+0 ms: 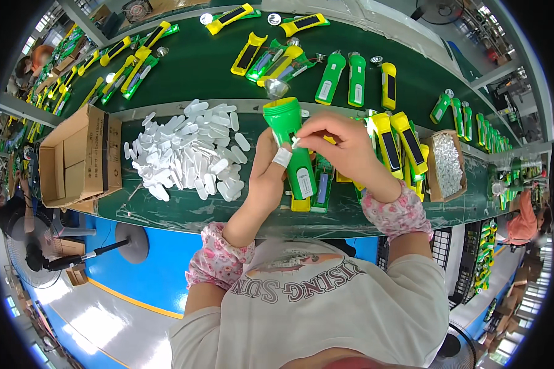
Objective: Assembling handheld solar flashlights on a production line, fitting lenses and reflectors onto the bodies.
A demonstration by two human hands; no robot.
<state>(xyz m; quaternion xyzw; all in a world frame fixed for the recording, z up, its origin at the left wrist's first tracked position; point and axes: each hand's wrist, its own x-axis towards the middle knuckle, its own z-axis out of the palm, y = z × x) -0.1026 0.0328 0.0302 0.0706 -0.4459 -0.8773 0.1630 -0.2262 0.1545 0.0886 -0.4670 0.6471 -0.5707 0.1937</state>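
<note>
My left hand (266, 171), with white tape round one finger, is closed round a green flashlight housing (301, 174). The housing stands tilted, its wide threaded mouth pointing away from me. My right hand (341, 144) pinches a small white part (295, 142) between thumb and fingertips, against the housing's middle near a dark slot. Part of the housing is hidden behind my left fingers. To the left lies a heap of white oval plastic covers (194, 150). Beneath and beside my right hand are several yellow-and-green flashlight halves (388, 146), some with dark panels.
An open cardboard box (72, 161) stands left of the heap. At the right, a smaller box (446, 165) holds many small pale parts. Beyond the bench edge, a green conveyor belt (197, 61) carries flashlight bodies and reflectors. A black fan (37, 255) stands at lower left.
</note>
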